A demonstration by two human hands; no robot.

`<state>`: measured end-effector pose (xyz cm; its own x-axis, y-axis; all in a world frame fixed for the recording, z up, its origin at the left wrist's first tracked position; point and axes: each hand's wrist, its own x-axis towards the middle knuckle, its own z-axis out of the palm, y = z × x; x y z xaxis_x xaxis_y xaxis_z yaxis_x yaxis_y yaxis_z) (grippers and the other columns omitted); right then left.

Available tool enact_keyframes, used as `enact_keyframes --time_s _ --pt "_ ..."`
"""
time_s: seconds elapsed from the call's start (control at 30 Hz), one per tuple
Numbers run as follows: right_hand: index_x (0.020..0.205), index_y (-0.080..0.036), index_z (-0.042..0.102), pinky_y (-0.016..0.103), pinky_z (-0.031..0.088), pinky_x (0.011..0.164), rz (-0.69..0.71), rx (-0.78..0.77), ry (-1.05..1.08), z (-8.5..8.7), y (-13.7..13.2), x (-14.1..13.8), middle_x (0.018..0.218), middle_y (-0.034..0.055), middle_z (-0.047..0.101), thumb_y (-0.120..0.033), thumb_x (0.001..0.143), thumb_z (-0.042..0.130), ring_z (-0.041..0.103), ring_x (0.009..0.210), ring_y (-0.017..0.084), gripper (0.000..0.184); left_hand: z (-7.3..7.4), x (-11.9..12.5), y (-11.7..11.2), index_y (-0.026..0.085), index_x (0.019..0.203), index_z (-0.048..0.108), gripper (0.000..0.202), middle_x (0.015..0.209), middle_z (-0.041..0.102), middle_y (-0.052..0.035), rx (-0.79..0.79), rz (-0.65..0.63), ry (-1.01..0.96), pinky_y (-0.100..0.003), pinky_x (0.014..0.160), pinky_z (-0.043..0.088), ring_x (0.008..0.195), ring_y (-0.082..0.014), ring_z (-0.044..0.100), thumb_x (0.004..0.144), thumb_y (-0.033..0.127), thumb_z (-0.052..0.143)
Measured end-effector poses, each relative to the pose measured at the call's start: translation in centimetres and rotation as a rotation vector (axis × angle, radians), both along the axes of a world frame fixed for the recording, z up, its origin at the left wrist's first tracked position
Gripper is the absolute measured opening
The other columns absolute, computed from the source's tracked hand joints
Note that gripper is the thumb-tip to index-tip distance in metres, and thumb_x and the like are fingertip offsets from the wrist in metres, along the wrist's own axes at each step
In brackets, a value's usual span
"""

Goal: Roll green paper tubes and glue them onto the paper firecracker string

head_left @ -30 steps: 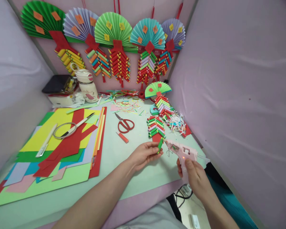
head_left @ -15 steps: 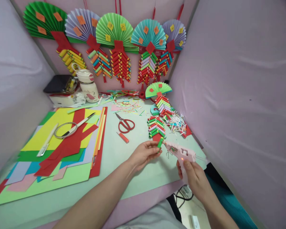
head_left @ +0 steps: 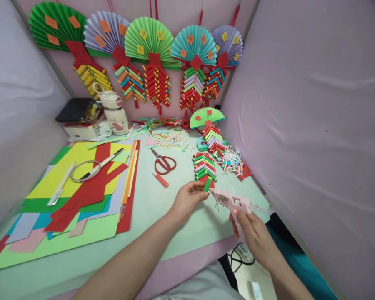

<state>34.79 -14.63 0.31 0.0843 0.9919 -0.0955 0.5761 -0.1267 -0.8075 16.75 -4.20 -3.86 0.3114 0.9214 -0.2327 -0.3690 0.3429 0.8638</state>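
Between the fingertips of my left hand [head_left: 189,201] is a small green paper roll [head_left: 207,183], tilted upward. My right hand [head_left: 251,231] is wrapped round the handle of a pink hot glue gun [head_left: 233,200], whose orange light glows. The gun's nozzle points left and is at or very close to the roll's lower end; whether they touch I cannot tell. Just beyond my left fingers lies a strip of paper firecrackers [head_left: 205,166] in red, green and lilac rolls on a red backing, its lower end partly hidden by the held roll.
Red-handled scissors [head_left: 165,164] and a red paper roll [head_left: 161,180] lie left of the strip. Stacked coloured paper [head_left: 109,227] holds knives and a tape ring. Paper shreds [head_left: 231,161] lie at right. A bottle [head_left: 115,112] stands behind; folded fans [head_left: 153,39] hang on the wall.
The glue gun and my right hand have shifted slightly left. The green roll in my left hand has moved a little left and up, nearer the strip's lower end.
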Motion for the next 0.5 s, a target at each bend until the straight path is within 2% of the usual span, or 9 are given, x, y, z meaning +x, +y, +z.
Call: enact_keyframes --time_s 0.17,0.23,0.33,0.4,0.5 --pt "0.085 -0.018 0.06 0.029 0.041 0.063 -0.073 0.044 0.117 0.4 -0.2 1.0 0.064 0.0018 0.057 -0.056 0.093 0.029 0.054 0.063 0.017 0.05 0.2 0.0 -0.1 0.016 0.091 0.062 0.033 0.087 0.064 -0.0021 -0.036 0.026 -0.047 -0.03 0.08 0.051 0.077 -0.0131 0.066 0.063 0.019 0.079" --pt "0.085 -0.017 0.06 0.029 0.04 0.06 -0.127 0.076 0.071 0.1 0.2 1.9 0.065 0.0026 0.058 -0.056 0.092 0.03 0.053 0.061 0.017 0.05 0.3 -0.1 -0.1 0.015 0.09 0.061 0.03 0.084 0.063 -0.001 -0.075 0.012 -0.106 -0.031 0.084 0.051 0.079 -0.0138 0.067 0.065 0.017 0.078" --pt "0.082 -0.017 0.06 0.029 0.041 0.062 -0.188 0.171 -0.189 -0.8 1.3 4.1 0.076 0.0058 0.06 -0.055 0.09 0.036 0.056 0.067 0.018 0.045 0.3 -0.2 0.0 0.014 0.089 0.059 0.025 0.079 0.063 -0.0008 -0.145 -0.021 -0.182 -0.029 0.086 0.052 0.08 -0.0135 0.068 0.07 0.013 0.075" --pt "0.096 -0.018 0.059 0.031 0.042 0.068 -0.195 0.221 -0.393 -1.7 2.0 5.7 0.091 0.0081 0.062 -0.052 0.089 0.04 0.058 0.08 0.022 0.039 0.4 -0.4 0.1 0.014 0.089 0.059 0.023 0.079 0.064 -0.0016 -0.192 -0.034 -0.212 -0.027 0.084 0.053 0.08 -0.0132 0.068 0.071 0.011 0.074" --pt "0.114 -0.018 0.053 0.033 0.043 0.072 -0.214 0.17 -0.681 -3.5 2.8 7.7 0.102 0.0106 0.06 -0.047 0.089 0.044 0.058 0.092 0.026 0.039 0.6 -0.5 0.2 0.013 0.09 0.058 0.022 0.08 0.065 -0.0031 -0.244 -0.047 -0.229 -0.025 0.081 0.055 0.081 -0.0131 0.069 0.073 0.008 0.072"
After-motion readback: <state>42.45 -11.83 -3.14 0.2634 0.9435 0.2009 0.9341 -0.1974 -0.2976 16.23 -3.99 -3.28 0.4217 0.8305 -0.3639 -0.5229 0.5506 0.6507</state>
